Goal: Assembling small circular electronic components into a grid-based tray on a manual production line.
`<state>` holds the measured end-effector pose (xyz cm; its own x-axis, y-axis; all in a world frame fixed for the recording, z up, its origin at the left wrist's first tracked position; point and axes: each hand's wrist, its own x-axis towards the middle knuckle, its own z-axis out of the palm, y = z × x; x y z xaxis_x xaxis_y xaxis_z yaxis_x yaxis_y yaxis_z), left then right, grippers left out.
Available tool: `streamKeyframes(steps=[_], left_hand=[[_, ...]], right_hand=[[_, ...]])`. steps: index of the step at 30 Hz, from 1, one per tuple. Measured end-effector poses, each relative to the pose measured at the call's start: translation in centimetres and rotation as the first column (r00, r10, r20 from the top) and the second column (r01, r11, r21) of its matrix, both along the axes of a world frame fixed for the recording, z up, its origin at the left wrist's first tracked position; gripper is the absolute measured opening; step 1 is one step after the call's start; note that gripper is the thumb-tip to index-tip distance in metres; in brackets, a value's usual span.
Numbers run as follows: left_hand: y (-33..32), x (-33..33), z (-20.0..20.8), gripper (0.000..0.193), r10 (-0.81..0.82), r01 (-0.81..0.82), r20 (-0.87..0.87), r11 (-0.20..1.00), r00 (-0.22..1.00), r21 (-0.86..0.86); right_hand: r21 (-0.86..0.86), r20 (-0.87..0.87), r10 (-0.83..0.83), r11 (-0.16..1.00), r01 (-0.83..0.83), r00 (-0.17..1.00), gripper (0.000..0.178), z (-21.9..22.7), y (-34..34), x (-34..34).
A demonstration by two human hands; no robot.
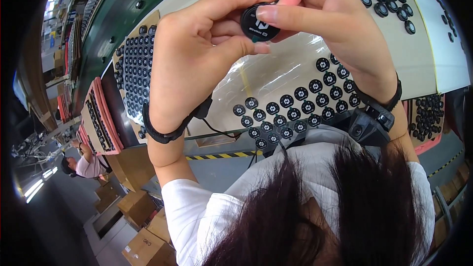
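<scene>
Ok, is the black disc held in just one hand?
No, the left hand and the right hand both have fingers on the black disc.

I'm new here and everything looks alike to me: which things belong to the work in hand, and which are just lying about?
Likely part of the work:
Black disc, held between left hand and right hand
Rows of discs on the table
Loose discs, upper right

Apparently just around:
Cardboard boxes, lower left
Striped strip, yellow and black
</scene>
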<state>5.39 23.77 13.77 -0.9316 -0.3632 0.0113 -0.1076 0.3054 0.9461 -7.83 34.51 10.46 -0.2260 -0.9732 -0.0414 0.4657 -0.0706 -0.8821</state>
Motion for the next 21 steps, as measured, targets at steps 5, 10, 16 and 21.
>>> streamKeyframes(steps=[5, 10, 16, 21], left_hand=[[0.5, -0.2, 0.1, 0.038, 0.001, 0.000, 0.013, 1.000, 1.000, -0.011], [1.7, -0.3, -0.3, 0.037, 0.030, -0.036, -0.049, 0.991, 0.998, -0.125], [1.3, 0.8, -1.1, 0.036, -0.072, 0.042, -0.032, 0.830, 0.997, -0.557], [-16.0, -4.6, -8.4, 0.037, 0.254, -0.245, -0.009, 0.921, 0.967, -0.303]], right_hand=[[-0.783, -0.382, -0.367, 0.617, -0.086, 0.848, 0.014, -3.2, -1.8, -0.8], [-0.860, -0.409, -0.677, 0.510, -0.011, 0.612, 0.018, -3.4, -0.9, -0.3], [-0.438, -0.546, -0.704, 0.701, 0.562, 0.453, 0.017, 1.0, -0.5, 2.5], [-0.315, -0.817, -0.426, 0.894, 0.319, 0.388, 0.009, -3.7, -0.5, 3.1]])
